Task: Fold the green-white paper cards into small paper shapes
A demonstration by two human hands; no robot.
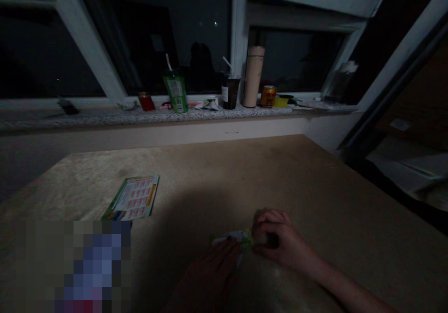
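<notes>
Left of the fingers (275,217): printed leaflet (137,197) on the tabletop (280,168). Beyond them, along the speckled windowsill (203,115), from their left to their right: red jar (146,102), green straw cup (177,93), dark straw cup (231,94), pale-pink flask (253,78), gold drinks can (268,96), clear bottle (339,84).

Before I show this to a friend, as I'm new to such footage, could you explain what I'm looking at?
There is no machine here, just a person's two bare hands. The single picture comes from a camera worn on their head, looking forward and down. On the brown table, the left hand lies over a small green-and-white packet. The right hand is curled at its right end; it's too dark to tell whether the fingertips pinch it. A printed card lies further left, above a pixelated patch. Behind, the windowsill holds a green cup, a tall flask and other items.
</notes>
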